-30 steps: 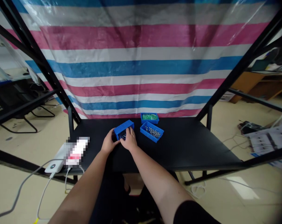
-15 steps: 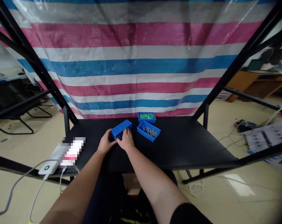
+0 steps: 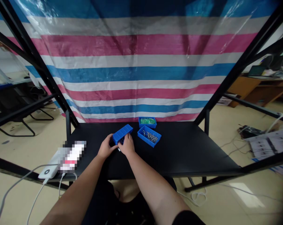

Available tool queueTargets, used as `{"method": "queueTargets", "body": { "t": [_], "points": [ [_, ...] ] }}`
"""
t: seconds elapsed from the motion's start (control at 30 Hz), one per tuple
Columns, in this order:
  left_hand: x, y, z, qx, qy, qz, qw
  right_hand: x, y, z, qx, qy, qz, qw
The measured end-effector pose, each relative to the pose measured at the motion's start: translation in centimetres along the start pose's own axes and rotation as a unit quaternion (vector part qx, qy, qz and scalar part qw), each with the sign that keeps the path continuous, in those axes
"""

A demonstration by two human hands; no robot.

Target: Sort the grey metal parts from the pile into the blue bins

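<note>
A blue plastic bin (image 3: 123,132) is tipped on its side on the table, its ribbed outer face up and its opening turned towards me. My left hand (image 3: 105,147) grips the bin's left end, thumb at the lower edge. At the opening is my right hand (image 3: 127,145), fingers curled and partly hidden inside or against the bin; what they hold cannot be made out. A small light-coloured piece (image 3: 119,149) shows below the right thumb. To the right, a second blue bin (image 3: 142,137) contains small silver metal parts (image 3: 152,137) that look like screws.
Behind it stands a blue bin (image 3: 147,126) with green contents (image 3: 147,121). A white power bank (image 3: 47,170) and a blurred-out phone (image 3: 73,156) with cables lie at the black table's (image 3: 190,153) left. Black frame posts and a striped sheet (image 3: 136,73) enclose the table.
The view has tilted up a little, so the table sits lower in the picture. The bin has rolled slightly, showing more of its outer face. A small light piece now shows below the right thumb.
</note>
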State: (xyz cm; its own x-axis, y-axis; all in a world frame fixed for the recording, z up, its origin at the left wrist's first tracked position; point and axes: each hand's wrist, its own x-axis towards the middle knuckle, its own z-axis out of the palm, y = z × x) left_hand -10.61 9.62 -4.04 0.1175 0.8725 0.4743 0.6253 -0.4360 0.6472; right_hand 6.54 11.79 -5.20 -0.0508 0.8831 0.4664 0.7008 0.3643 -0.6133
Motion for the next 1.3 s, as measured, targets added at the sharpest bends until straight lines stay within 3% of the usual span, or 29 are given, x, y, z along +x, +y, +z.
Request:
{"method": "queueTargets", "body": {
  "t": [0.3, 0.8, 0.93, 1.3],
  "points": [
    [0.0, -0.4, 0.2, 0.017, 0.008, -0.003, 1.000, 0.0, -0.7, -0.5, -0.059, -0.026, -0.005, 0.998],
    [-0.2, -0.4, 0.4, 0.004, 0.026, -0.003, 1.000, -0.2, -0.8, -0.4, -0.088, -0.011, 0.021, 0.996],
    [-0.2, -0.6, 0.4, 0.008, 0.042, -0.013, 0.999, -0.2, -0.9, -0.6, -0.086, 0.009, 0.033, 0.996],
    [-0.2, -1.1, 0.6, -0.022, 0.077, -0.084, 0.993, -0.2, -1.1, -0.4, -0.095, -0.008, 0.046, 0.994]
  ]
}}
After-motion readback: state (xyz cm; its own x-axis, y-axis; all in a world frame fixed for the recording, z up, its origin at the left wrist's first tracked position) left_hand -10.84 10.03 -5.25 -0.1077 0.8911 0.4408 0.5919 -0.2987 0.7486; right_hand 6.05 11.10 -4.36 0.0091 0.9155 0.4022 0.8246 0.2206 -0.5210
